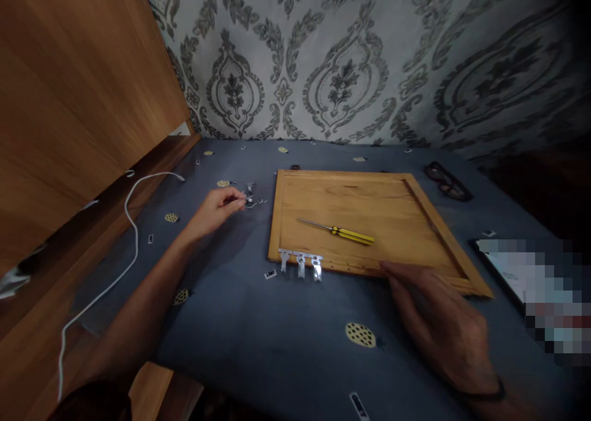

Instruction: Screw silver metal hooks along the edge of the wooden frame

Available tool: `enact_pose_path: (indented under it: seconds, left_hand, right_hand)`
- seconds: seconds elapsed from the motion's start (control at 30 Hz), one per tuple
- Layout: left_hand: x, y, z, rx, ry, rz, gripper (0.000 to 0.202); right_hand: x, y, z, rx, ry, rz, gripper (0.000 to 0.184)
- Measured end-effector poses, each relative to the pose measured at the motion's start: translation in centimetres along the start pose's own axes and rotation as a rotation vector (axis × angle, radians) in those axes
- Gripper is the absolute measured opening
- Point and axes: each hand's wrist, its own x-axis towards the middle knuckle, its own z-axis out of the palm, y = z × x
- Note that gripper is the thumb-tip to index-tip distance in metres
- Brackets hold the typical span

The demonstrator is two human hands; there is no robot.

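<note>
1 panel [383, 202] | 3 brackets [301, 266], near edge | 1 screwdriver [353, 234] atop | left hand [219, 207] at metal bits [250, 189], right hand [438, 322] over panel edge, both grips unclear | 1 cable [137, 241], 1 glasses [454, 192]

Nothing can really be read; small black-and-white patches [270, 274] printed on the blue-grey, pineapple-patterned cloth [258, 328] are too blurry.

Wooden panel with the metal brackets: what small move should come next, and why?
Perhaps the left hand should bring one of the small metal pieces near its fingertips to the framed wooden panel: three metal brackets sit in a row along the near edge, and the right hand is at that edge, further right.
</note>
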Motion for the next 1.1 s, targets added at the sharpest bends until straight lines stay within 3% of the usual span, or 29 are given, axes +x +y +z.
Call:
enact_pose_path:
  seconds: [0.17, 0.3, 0.4, 0.53, 0.8, 1.1]
  left_hand:
    - [-1.6, 4.0, 0.9, 0.078, 0.088, 0.217, 0.018]
    - [-2.8, 6.4, 2.1, 0.255, 0.191, 0.584, 0.018]
    - [-3.6, 7.8, 2.6, 0.238, 0.267, 0.71, 0.008]
    - [-4.8, 9.6, 2.7, 0.161, 0.307, 0.745, 0.006]
    - [-8.0, 11.5, 3.3, 0.235, 0.328, 0.77, 0.015]
    - [-9.1, 12.3, 4.5, 0.26, 0.334, 0.778, 0.015]
  right_hand:
    - [0.7, -0.6, -0.3, -0.036, 0.017, -0.114, 0.021]
    - [1.5, -2.3, -0.7, 0.036, 0.046, -0.123, 0.026]
    - [2.1, -4.3, -1.0, 0.067, 0.028, -0.13, 0.022]
    - [3.1, -7.2, -1.1, 0.332, 0.006, -0.017, 0.021]
    - [4.0, -10.6, 0.0, 0.836, -0.076, 0.397, 0.02]
    - [3.6, -11.7, 1.0, 1.054, -0.025, 0.475, 0.017]
